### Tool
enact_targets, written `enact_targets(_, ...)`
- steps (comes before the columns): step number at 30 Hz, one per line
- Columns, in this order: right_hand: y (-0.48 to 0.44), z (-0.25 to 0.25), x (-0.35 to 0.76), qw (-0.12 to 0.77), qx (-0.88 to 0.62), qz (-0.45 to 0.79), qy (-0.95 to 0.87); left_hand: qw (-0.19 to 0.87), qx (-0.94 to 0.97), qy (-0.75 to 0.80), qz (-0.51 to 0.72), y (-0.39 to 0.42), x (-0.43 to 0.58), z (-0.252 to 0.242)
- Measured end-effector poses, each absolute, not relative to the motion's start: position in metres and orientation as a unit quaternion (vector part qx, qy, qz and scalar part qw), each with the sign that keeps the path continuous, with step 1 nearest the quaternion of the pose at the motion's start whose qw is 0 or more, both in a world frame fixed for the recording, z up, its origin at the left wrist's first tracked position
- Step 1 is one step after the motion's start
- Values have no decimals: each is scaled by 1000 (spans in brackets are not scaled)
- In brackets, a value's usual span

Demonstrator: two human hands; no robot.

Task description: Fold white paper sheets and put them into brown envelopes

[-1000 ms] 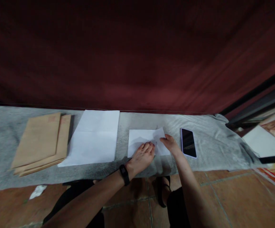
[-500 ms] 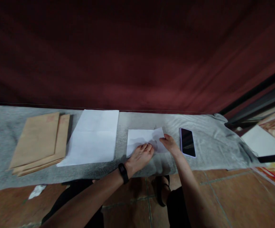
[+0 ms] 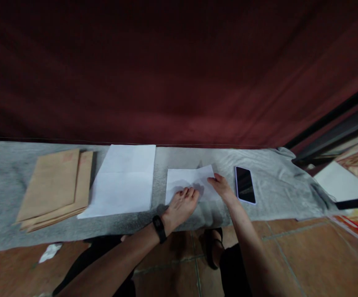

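Observation:
A folded white sheet of paper [image 3: 181, 180] lies on the grey cloth [image 3: 268, 181] in front of me. My left hand [image 3: 180, 205], with a black band on its wrist, lies flat on the sheet's near edge, fingers stretched out together. My right hand [image 3: 221, 187] pinches the sheet's right part, whose upper flap is raised a little. A dark phone [image 3: 244, 185] lies just right of my right hand.
A stack of larger white sheets [image 3: 121, 180] lies left of the folded sheet, and a pile of brown envelopes [image 3: 55, 185] further left. A dark red curtain [image 3: 179, 70] hangs behind the cloth. Tiled floor [image 3: 305, 255] and a paper scrap [image 3: 49, 252] lie below.
My left hand has slid slightly left and toward me along the sheet. My right hand stays on the sheet's right part.

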State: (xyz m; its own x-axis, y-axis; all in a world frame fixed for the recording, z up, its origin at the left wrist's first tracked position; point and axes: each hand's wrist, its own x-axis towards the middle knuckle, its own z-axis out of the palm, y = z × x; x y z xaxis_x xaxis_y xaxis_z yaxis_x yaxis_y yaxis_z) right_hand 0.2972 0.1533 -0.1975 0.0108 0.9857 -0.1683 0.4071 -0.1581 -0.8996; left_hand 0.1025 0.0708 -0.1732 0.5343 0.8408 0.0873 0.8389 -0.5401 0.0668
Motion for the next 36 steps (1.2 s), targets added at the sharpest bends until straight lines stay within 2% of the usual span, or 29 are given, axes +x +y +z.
enact_targets(3,152,-192,294,361,-608,470,-528,22,863,499,81,72,104,-172)
enact_targets(9,146,-177,288,416,-489,666,-379,123,796,545,233,79,100,-167)
enact_targets(15,136,-175,280,417,-500,654,-386,337,559,542,529,92,92,-153)
enact_targets(18,135,-176,275,419,-498,663,-370,402,429,515,624,98,90,-145)
enact_targets(26,141,-179,269,416,-474,684,-366,488,317,494,646,98,90,-149)
enact_targets(30,144,-178,274,456,-529,601,-389,529,261,490,642,104,78,-159)
enact_targets(33,146,-178,282,432,-575,538,-439,523,227,503,650,111,61,-165)
enact_targets(36,147,-178,290,400,-569,528,-487,499,252,542,627,116,45,-171)
